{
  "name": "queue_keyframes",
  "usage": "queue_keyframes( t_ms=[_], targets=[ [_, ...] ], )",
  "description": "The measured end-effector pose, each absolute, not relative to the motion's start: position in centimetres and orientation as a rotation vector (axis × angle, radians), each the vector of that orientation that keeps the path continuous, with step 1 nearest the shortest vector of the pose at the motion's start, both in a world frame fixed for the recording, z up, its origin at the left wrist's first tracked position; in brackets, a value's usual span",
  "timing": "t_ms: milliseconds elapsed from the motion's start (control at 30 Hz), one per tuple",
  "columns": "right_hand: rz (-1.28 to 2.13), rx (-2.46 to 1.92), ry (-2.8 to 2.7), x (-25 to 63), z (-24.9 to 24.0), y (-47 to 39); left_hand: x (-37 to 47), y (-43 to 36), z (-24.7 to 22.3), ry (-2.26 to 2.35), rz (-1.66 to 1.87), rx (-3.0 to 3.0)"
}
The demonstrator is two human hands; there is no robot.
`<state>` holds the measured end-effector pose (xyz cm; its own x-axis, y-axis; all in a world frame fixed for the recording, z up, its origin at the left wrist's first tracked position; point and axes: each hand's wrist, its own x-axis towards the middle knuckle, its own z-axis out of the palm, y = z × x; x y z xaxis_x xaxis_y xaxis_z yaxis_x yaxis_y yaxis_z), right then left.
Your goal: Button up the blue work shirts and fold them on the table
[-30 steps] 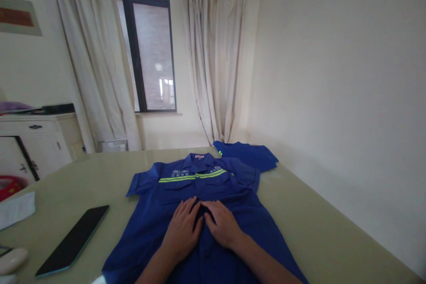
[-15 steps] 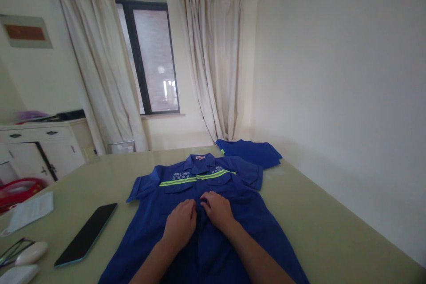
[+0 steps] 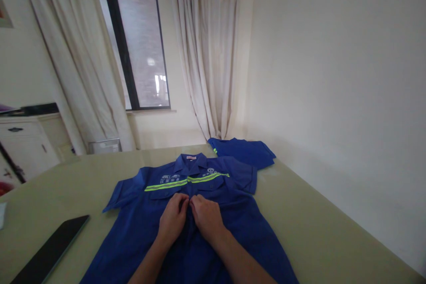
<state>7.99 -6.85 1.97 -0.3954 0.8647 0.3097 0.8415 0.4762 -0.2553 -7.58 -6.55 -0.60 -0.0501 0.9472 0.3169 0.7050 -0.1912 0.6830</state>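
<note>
Across the desk [image 3: 309, 230], flat, with collar [image 3: 191, 163] pointing away: a blue shirt [image 3: 188, 242]. At mid-front of the shirt, just below the yellow stripe [image 3: 168, 185], now closed in together from the slightly parted pose of half a second ago: left hand [image 3: 173, 217] and right hand [image 3: 207, 215], both narrow, apparently pinching cloth at the front edge; finer detail between the fingertips hidden. Judging by that, down to close finger work on the shirt's front opening. Left of the shirt, a black flat device [image 3: 49, 248]. Beyond the shirt, toward the right, a folded blue garment [image 3: 244, 151].

Bare hands [image 3: 172, 217], seemingly slender forearms [image 3: 230, 248]
</note>
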Motion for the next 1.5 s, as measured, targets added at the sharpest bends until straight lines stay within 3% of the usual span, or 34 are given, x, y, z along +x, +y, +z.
queue_keyframes(
  t_ms=[333,567,700,833,1100,1500],
  targets=[
    [0.363,-1.488,-2.008,8.9,1.7,-6.2,-7.1,-5.9,-0.1,1.519,1.194,1.939],
    [0.567,-1.36,-1.81,9.6,1.7,-6.0,-9.1,-7.4,0.3,1.576,0.885,2.11],
    [0.67,-1.148,-2.068,10.6,1.8,-7.4,-9.7,-8.1,0.8,1.752,0.564,2.336],
    [0.64,-1.043,-2.274,11.0,1.8,-8.1,-9.1,-8.4,1.8,1.825,0.502,2.424],
    [0.484,-1.307,-2.161,10.6,2.0,-7.5,-8.9,-10.6,1.3,1.565,0.521,2.685],
    [0.173,-1.573,-2.35,8.2,5.3,-6.0,-7.3,-15.3,0.3,1.576,0.434,2.737]
  ],
)
